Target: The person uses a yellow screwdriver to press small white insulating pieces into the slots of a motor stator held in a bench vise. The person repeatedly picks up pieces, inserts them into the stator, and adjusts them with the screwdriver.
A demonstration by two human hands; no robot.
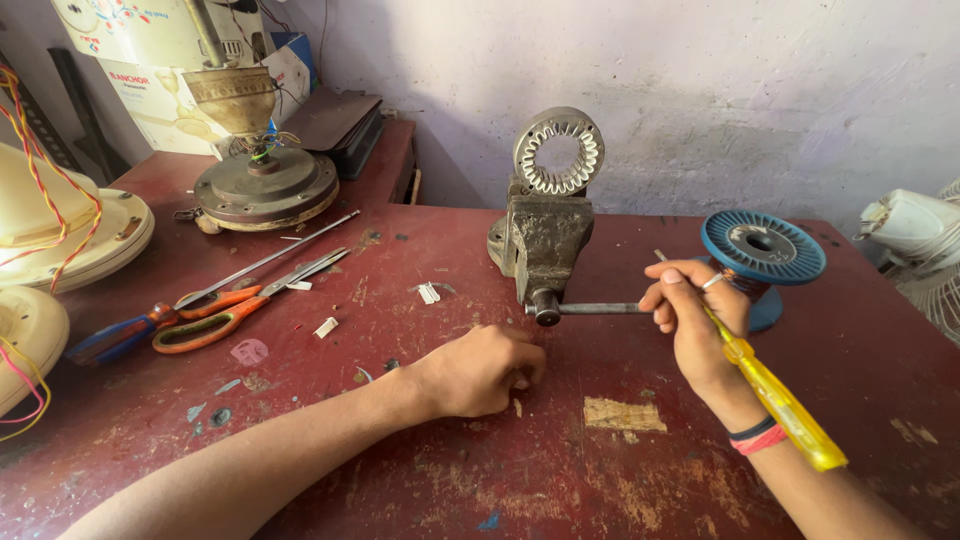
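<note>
A small grey bench vise (545, 245) stands on the worn red table (450, 480) and clamps a round metal stator ring (558, 150) upright. My right hand (695, 325) grips a yellow-handled screwdriver (785, 410), whose handle runs back along my wrist. The fingers of that hand also touch the end of the vise's handle bar (595, 309). My left hand (480, 370) rests on the table in front of the vise. Its fingers are curled down among small scraps; whether they pinch one is hidden.
A blue wire spool (765, 245) sits behind my right hand. Orange-handled scissors (215, 320) and a long screwdriver (120, 335) lie at the left, with white paper bits (428, 292) nearby. A fan motor (265, 185) stands at the back left. A white fan (915, 230) is at the right edge.
</note>
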